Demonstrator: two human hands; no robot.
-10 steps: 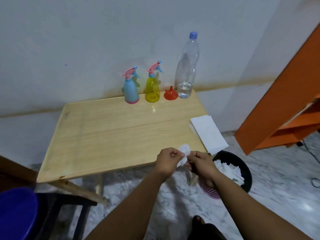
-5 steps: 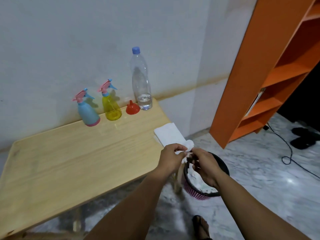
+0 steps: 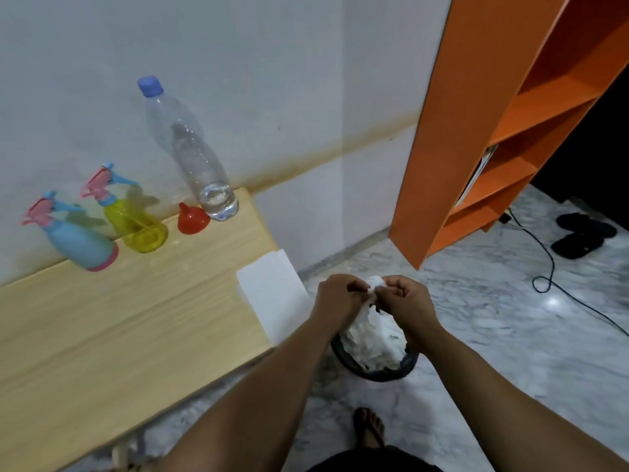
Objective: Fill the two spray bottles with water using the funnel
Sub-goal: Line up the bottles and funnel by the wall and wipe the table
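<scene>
A blue spray bottle (image 3: 81,241) and a yellow spray bottle (image 3: 136,223), both with pink-and-blue trigger heads, stand at the back of the wooden table (image 3: 102,335). Beside them a red funnel (image 3: 192,220) sits mouth down, and a clear water bottle (image 3: 194,158) with a blue cap holds a little water. My left hand (image 3: 337,298) and my right hand (image 3: 405,301) together pinch a crumpled white tissue (image 3: 376,284) off the table's right edge, above a black bin (image 3: 374,367).
The bin on the marble floor is full of crumpled white tissues. A stack of white napkins (image 3: 272,294) lies at the table's right edge. An orange shelf (image 3: 493,124) stands to the right, with a black cable (image 3: 544,277) and dark sandals (image 3: 583,233) on the floor.
The view has swung right and both hands have carried the crumpled tissue from the table's front edge to above the bin.
</scene>
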